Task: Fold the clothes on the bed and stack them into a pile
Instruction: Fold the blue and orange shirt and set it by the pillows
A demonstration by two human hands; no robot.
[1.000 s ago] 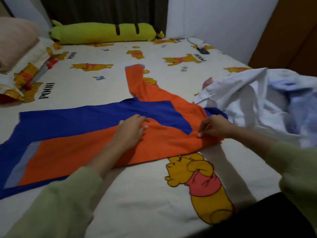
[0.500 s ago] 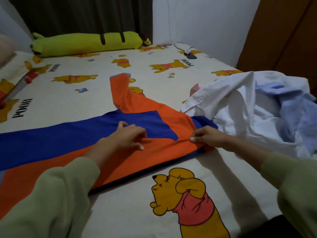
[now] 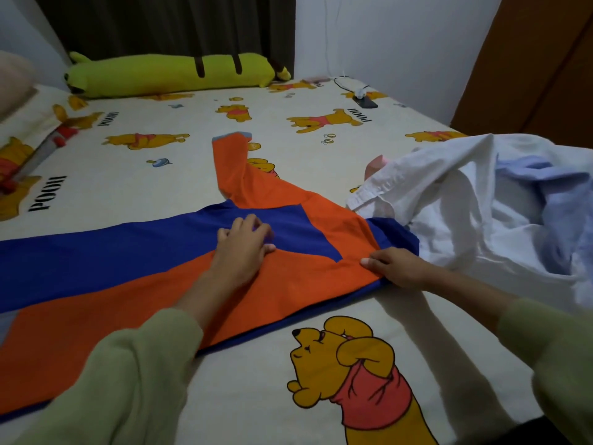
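Observation:
An orange and blue shirt (image 3: 122, 297) lies spread across the bed (image 3: 244, 393), its orange sleeve (image 3: 232, 165) pointing away from me. My left hand (image 3: 240, 248) rests on the shirt's middle with fingers bent onto the blue panel. My right hand (image 3: 390, 263) pinches the shirt's right edge near the shoulder. To the right sits a loose heap of white clothes (image 3: 449, 203) and pale blue clothes (image 3: 564, 213), overlapping the shirt's blue corner.
A long yellow-green plush bolster (image 3: 170, 73) lies along the far edge by the curtain. A phone with a charger cable (image 3: 364, 101) rests at the far right. Pillows (image 3: 19, 123) sit at the left. A brown wardrobe (image 3: 539, 59) stands right.
My left hand slid a little farther up onto the blue panel. My right hand keeps hold of the shirt's right edge. The camera view shifted slightly.

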